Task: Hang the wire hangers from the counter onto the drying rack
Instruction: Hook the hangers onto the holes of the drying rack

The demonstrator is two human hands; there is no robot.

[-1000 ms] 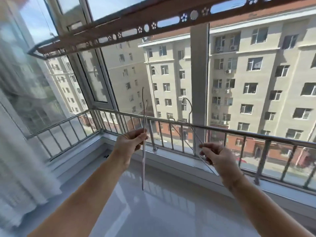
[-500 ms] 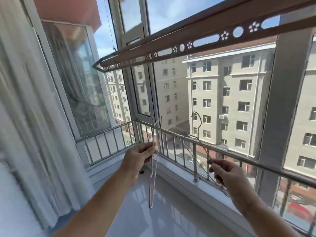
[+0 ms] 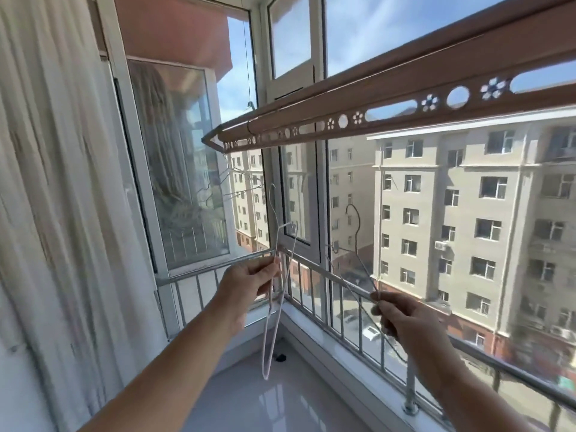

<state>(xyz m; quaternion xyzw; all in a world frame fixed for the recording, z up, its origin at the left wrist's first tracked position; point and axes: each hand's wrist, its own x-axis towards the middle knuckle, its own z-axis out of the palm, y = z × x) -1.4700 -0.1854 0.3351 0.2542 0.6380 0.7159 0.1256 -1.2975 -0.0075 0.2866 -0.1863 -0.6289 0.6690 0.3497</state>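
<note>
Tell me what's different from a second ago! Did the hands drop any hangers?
No drops. The person turned left, so the end of the drying rack and the curtain now fill more of the view, and the corner of the railing sits nearer. The left hand pinches the white hanger as before, and the right hand keeps its grip on the dark hanger. Neither hanger is on the rack yet.

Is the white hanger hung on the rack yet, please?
Not hung: the left hand grips the white hanger well below the drying rack.
</note>
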